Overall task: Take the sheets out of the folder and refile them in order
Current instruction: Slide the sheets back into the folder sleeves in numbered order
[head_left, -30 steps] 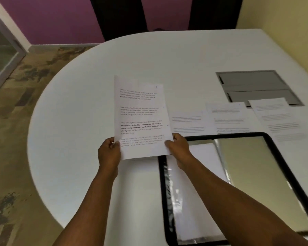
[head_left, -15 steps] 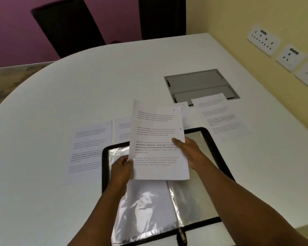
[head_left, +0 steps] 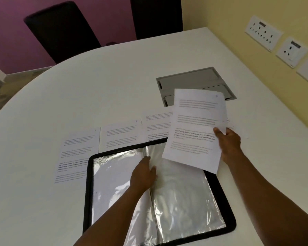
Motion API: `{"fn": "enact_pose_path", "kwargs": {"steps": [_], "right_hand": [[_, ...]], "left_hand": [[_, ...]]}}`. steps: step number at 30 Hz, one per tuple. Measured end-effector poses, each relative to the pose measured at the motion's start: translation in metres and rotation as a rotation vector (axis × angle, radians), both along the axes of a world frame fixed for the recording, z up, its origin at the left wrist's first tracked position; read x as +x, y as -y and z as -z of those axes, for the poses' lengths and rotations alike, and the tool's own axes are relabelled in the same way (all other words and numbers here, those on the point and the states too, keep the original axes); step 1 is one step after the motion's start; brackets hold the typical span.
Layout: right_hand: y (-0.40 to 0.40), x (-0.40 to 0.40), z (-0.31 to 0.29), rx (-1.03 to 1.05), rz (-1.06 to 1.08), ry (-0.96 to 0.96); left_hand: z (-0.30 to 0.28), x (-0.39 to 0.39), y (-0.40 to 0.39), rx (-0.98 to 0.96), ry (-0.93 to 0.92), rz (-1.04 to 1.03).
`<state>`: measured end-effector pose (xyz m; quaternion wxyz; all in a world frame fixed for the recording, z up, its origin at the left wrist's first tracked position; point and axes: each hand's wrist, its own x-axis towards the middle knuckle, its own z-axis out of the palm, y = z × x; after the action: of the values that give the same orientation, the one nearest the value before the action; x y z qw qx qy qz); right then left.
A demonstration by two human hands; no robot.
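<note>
A black display folder lies open on the white table, its clear plastic sleeves shining. My right hand grips one printed sheet by its right edge and holds it above the folder's far right corner. My left hand rests flat on the sleeves near the spine, fingers spread, holding nothing. Three printed sheets lie in a row beyond the folder: left sheet, middle sheet, right sheet. Another sheet is mostly hidden behind my right hand.
A grey cable hatch is set into the table behind the sheets. Two dark chairs stand at the far edge. Wall sockets line the yellow wall on the right. The table's rounded edge runs along the left.
My left hand let go of the sheet and dropped onto the folder's sleeves. My right hand carried the sheet to the right and farther away.
</note>
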<state>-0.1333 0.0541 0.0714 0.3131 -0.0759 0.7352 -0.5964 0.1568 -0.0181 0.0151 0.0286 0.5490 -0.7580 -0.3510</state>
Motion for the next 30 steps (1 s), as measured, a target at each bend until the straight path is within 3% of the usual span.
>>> {"fn": "enact_pose_path", "kwargs": {"steps": [5, 11, 18, 22, 30], "right_hand": [[0.015, -0.025, 0.003, -0.042, 0.072, 0.086], [0.04, -0.05, 0.015, -0.02, 0.122, 0.108], [0.077, -0.063, 0.037, -0.046, 0.155, 0.157], [0.093, -0.065, 0.05, -0.014, 0.125, 0.168], [0.109, -0.062, 0.064, -0.014, 0.075, 0.164]], "left_hand": [[0.018, -0.029, 0.033, -0.117, 0.213, 0.255], [0.037, -0.059, 0.069, -0.269, 0.307, 0.321], [0.051, -0.071, 0.091, -0.451, 0.19, 0.325], [0.045, -0.075, 0.093, -0.381, 0.098, 0.319], [0.039, -0.084, 0.106, -0.041, -0.012, 0.271]]}}
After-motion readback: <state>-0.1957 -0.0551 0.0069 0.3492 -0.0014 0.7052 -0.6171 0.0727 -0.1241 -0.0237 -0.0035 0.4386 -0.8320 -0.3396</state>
